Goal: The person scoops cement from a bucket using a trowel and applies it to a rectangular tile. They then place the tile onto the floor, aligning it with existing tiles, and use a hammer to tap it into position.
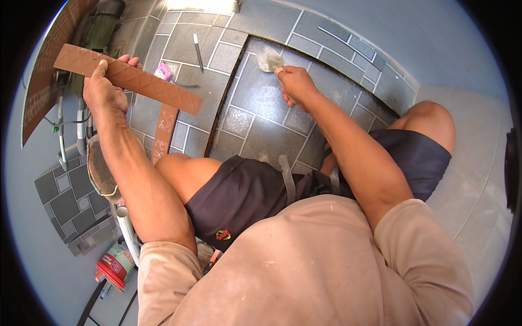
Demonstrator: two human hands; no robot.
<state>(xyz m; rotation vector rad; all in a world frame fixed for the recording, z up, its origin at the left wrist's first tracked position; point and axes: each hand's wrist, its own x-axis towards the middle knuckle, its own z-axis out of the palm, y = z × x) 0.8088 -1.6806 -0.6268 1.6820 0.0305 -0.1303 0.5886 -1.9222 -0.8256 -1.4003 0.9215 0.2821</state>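
Note:
My left hand (107, 89) grips a long brown tile strip (147, 84) with a crossed diamond pattern, raised at the upper left. Another brown strip (166, 127) lies below it, running down beside my left knee. My right hand (291, 84) is closed around the handle of a small trowel (269, 61) with pale grey material on its blade, held over grey patterned tiles (250, 136) inside a dark recessed band of floor. A pen-like tool (198, 51) and a small pink object (162, 70) lie on the floor between my hands.
A green motor (103, 24) with pipes stands at the left behind a brown panel (41, 103). Grey tile pieces (70, 201), a white pipe (126, 228) and a paint bucket (114, 266) are at the lower left. Walls border the back and right.

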